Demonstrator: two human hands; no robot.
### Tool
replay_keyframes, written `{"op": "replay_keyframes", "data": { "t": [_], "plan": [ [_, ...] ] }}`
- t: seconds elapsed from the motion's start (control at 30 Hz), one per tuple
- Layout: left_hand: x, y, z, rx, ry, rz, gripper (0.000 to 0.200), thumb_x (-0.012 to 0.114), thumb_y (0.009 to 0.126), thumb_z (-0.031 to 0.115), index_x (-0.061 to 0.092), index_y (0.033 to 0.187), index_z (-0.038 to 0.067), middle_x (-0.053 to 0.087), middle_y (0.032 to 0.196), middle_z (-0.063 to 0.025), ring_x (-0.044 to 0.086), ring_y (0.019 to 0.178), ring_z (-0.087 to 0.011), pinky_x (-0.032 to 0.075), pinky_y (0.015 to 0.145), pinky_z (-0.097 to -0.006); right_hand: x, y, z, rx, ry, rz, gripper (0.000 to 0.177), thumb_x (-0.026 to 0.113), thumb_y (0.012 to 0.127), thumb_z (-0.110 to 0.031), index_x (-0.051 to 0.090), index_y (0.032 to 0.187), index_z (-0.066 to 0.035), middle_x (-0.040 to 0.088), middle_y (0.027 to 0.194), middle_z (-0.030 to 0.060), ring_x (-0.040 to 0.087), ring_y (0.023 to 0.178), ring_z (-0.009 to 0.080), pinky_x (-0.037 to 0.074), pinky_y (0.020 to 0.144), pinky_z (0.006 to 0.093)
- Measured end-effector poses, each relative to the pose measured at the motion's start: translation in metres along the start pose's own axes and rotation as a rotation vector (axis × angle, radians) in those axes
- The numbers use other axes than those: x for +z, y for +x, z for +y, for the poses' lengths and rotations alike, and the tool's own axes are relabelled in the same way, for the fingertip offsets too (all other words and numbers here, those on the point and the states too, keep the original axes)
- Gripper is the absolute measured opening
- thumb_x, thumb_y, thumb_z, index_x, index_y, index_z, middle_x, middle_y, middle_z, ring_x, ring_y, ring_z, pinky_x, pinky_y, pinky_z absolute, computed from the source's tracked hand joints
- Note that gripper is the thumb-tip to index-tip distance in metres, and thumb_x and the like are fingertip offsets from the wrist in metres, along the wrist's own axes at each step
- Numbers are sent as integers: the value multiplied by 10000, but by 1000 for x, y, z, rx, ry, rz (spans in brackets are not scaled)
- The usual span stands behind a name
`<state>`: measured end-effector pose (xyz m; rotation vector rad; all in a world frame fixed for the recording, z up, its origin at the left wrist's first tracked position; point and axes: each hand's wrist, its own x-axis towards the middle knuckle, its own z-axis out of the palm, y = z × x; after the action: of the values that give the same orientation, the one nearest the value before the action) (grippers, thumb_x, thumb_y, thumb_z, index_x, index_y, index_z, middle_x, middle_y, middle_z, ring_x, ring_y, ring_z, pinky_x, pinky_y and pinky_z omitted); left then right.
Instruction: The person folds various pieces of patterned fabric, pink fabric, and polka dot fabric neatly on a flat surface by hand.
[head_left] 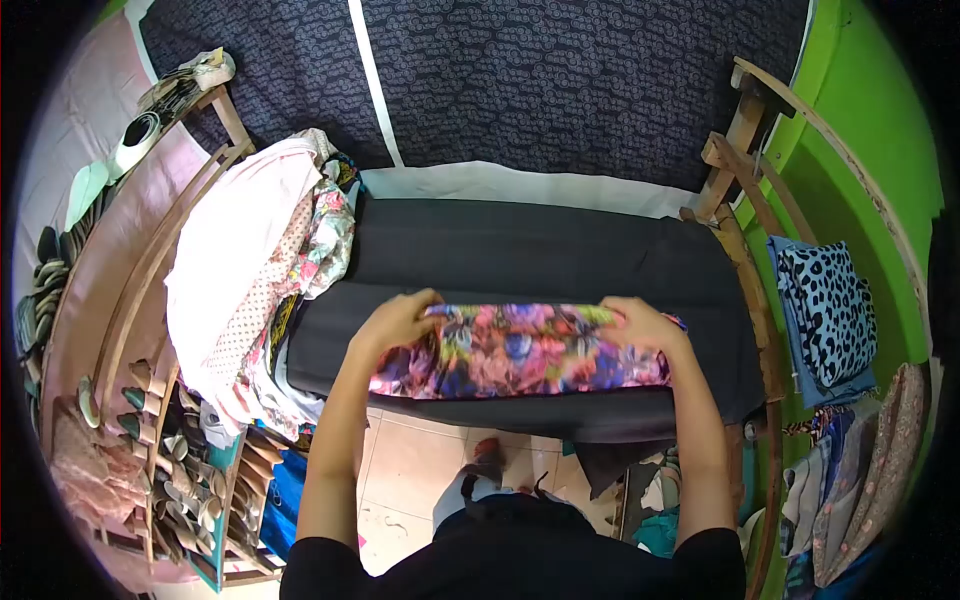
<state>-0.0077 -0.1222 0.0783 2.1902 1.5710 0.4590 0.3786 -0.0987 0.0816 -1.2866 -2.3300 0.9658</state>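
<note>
Long black cloth-covered bench (540, 245); heap of pale pink & patterned soft clothes (235, 240) at its L end. Multicolour floral fabric strip (520, 355) over bench's near side: prob. light, limp, maybe slippery; best held nr upper corners. L hand (398, 320) & R hand (648, 325) part-closed, pinching it there; firmness: can't tell.

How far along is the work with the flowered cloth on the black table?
Partway, it seems. Already done: the flowered cloth is gathered into a long, narrow band. In hand: the left hand and right hand hold it near its ends, over the black table. Possibly left: laying it down neatly, and the loose, rumpled clothes pile at the left, if that belongs to the job.
</note>
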Motion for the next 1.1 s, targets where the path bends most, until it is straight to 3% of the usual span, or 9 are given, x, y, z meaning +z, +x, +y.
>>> {"op": "replay_keyframes", "data": {
  "t": [0.17,0.3,0.53,0.67,0.77,0.9,1.03,1.07,1.1],
  "plan": [
    [34,27,-40,72,471,521,319,583,794,286,565,1055,103,582,955,-79,541,952,-254,345,891,-467,11,33,63,23,-355,246,311,646,739,-213,589,968,-10,650,849,140,636,780,253,483,705,345],
    [53,23,-40,71,330,389,349,525,836,336,552,1082,90,568,967,-94,536,939,-277,371,859,-444,10,31,57,235,-478,133,238,575,795,-270,608,918,-68,636,842,152,611,773,317,458,725,419],
    [71,42,-66,20,458,430,173,540,811,256,560,813,83,547,837,-91,523,823,-267,376,731,-420,4,42,47,1,-543,513,312,519,837,-347,563,752,-50,614,746,147,590,684,338,461,630,437],
    [70,49,-61,81,528,487,164,531,806,222,561,867,73,536,922,-108,501,897,-281,360,820,-431,9,40,65,62,-611,476,337,558,812,-364,598,718,-43,607,720,161,587,696,346,462,639,415],
    [72,42,-28,170,364,549,271,547,799,255,554,983,56,528,1027,-129,492,968,-296,336,885,-451,11,25,81,119,-442,357,316,576,810,-338,607,752,-29,604,699,159,590,672,313,454,639,374],
    [91,22,21,342,217,244,496,533,812,377,478,1192,63,458,1218,-168,440,1114,-318,294,941,-479,-6,15,60,348,241,173,282,620,816,-255,529,707,-11,398,557,38,475,559,69,398,516,278],
    [102,26,4,255,307,218,538,501,827,420,452,1248,88,417,1291,-162,378,1203,-311,236,1007,-485,-5,18,73,146,-254,601,182,638,771,-209,579,743,-39,540,637,88,551,624,212,424,616,328],
    [100,27,-3,204,309,222,556,492,831,434,448,1260,83,412,1305,-159,354,1225,-318,215,1023,-493,-2,19,69,288,-673,670,179,626,751,-233,626,806,-63,602,760,65,551,741,256,401,719,391],
    [100,27,-9,174,316,254,555,487,834,434,449,1260,80,416,1301,-160,354,1225,-324,214,1022,-497,5,23,57,267,-753,755,182,616,754,-233,626,825,-67,601,793,65,544,766,253,392,733,397]
  ]
}}
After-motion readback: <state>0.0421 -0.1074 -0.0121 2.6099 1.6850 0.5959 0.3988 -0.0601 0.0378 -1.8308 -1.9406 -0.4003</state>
